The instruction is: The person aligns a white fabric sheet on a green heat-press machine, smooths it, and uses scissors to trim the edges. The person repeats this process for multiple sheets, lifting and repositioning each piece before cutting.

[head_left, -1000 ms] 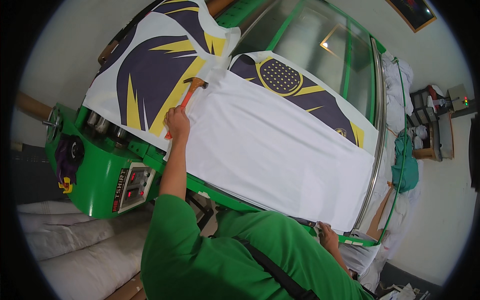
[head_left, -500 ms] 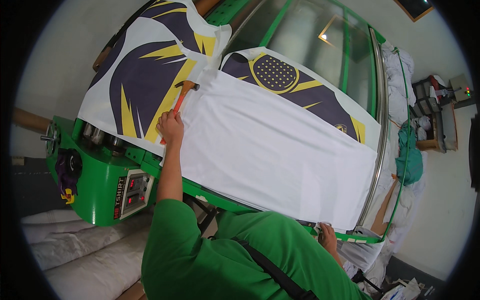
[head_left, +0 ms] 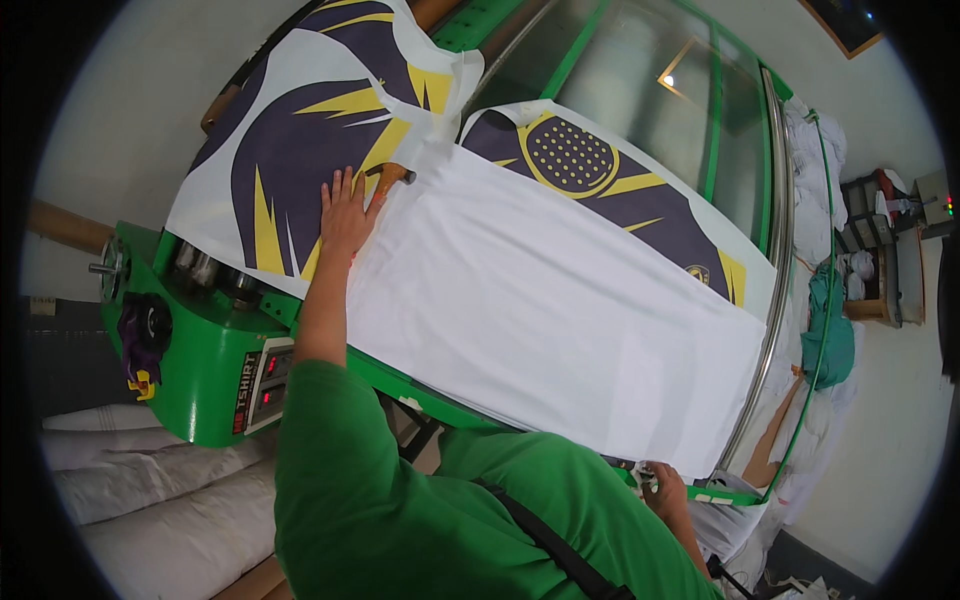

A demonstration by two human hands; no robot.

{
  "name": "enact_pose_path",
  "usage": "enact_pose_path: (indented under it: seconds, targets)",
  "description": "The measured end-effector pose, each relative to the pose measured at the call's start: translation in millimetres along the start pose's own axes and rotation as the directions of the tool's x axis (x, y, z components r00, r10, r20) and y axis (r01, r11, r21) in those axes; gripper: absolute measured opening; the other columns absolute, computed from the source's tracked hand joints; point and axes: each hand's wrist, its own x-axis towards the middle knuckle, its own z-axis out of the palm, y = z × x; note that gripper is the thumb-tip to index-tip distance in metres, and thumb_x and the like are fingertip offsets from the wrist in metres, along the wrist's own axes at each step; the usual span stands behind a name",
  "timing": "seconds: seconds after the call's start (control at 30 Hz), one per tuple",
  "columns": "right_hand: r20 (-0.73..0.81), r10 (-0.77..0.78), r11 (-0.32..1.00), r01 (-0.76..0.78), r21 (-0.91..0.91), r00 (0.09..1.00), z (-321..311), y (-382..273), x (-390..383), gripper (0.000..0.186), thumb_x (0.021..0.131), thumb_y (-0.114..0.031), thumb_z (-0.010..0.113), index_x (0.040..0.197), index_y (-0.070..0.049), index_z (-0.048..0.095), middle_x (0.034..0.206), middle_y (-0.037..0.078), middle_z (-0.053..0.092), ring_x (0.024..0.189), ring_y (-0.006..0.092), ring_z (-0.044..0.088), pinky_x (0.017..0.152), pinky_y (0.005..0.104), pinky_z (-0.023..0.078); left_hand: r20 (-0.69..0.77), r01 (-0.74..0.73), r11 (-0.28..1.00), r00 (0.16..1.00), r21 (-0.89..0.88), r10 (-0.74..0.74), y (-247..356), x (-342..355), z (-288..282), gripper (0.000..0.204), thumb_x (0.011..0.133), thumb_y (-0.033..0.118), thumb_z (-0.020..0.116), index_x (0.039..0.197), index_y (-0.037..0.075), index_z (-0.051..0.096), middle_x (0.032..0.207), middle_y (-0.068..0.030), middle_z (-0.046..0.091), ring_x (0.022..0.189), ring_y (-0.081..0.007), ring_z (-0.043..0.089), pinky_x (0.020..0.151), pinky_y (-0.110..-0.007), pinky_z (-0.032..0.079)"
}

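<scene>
My left hand (head_left: 346, 215) lies flat with its fingers spread on a white sheet printed in dark purple and yellow (head_left: 285, 150). A hammer (head_left: 385, 177) rests beside it; its head points away from me, and the hand and wrist cover much of the orange handle. From there a plain white cloth (head_left: 560, 310) stretches right across the machine bed, overlapping another printed sheet (head_left: 640, 192) along its far side. My right hand (head_left: 668, 492) is at the bed's front edge, its fingers curled by a small metallic part too small to make out.
A green machine housing (head_left: 190, 360) with a control panel (head_left: 268, 380) and a handwheel stands at left. White rolls (head_left: 170, 510) lie below it. A metal bar (head_left: 765, 350) and a green cord (head_left: 829, 250) run along the right, beside bundled cloth.
My left hand has let go of the hammer's handle and moved slightly up, spreading flat on the printed sheet beside it. My right hand stays at the front edge.
</scene>
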Motion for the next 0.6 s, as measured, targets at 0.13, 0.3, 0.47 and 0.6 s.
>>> enact_pose_path:
  seconds: [0.13, 0.3, 0.47, 0.6]
  targets:
    - [-0.04, 0.015, 1.0, -0.015, 0.005, 0.999, 5, -1, -1, 0.045, 0.078, -0.007, 0.077, 0.122, -0.009, 0.067, 0.121, 0.014, 0.071, 0.112, 0.0379, 0.067, 0.094, 0.0468, 0.056, 0.103, 0.037, 0.995, 0.994, 0.088, -0.046, -2, 5, -10, 0.083, 0.108, 0.065, 0.035, 0.164, 0.005, 0.037, 0.175, -0.0156, 0.024, 0.163, -0.0342, 0.014, 0.13, -0.059, 0.005]
    - [-0.076, 0.008, 1.0, -0.006, 0.02, 0.997, 7, -3, -2, 0.046, 0.078, -0.005, 0.077, 0.122, -0.009, 0.067, 0.12, 0.014, 0.071, 0.111, 0.0381, 0.067, 0.095, 0.0471, 0.056, -0.026, 0.034, 0.999, 0.999, 0.009, -0.034, -2, 0, 4, 0.078, 0.107, 0.062, 0.042, 0.158, 0.004, 0.046, 0.171, -0.017, 0.032, 0.161, -0.0347, 0.019, 0.128, -0.063, 0.008]
    - [-0.066, 0.051, 0.998, -0.049, 0.032, 0.997, 8, -6, -3, 0.046, 0.077, -0.003, 0.076, 0.121, -0.01, 0.067, 0.119, 0.014, 0.071, 0.111, 0.038, 0.067, 0.095, 0.0472, 0.055, -0.064, 0.066, 0.971, 0.995, -0.23, -0.083, 29, -2, -11, 0.049, 0.1, 0.044, 0.064, 0.124, 0.002, 0.069, 0.138, -0.0163, 0.063, 0.14, -0.0373, 0.047, 0.113, -0.063, 0.03]
    - [-0.08, 0.036, 0.999, -0.033, 0.033, 0.996, 4, -11, -2, 0.043, 0.077, -0.003, 0.076, 0.119, -0.01, 0.067, 0.117, 0.014, 0.071, 0.11, 0.0382, 0.067, 0.093, 0.0477, 0.055, -0.009, 0.192, 0.885, 0.976, -0.424, -0.216, 34, 8, -1, 0.034, 0.095, 0.033, 0.073, 0.109, 0.002, 0.071, 0.117, -0.0168, 0.069, 0.116, -0.0392, 0.063, 0.096, -0.055, 0.047]
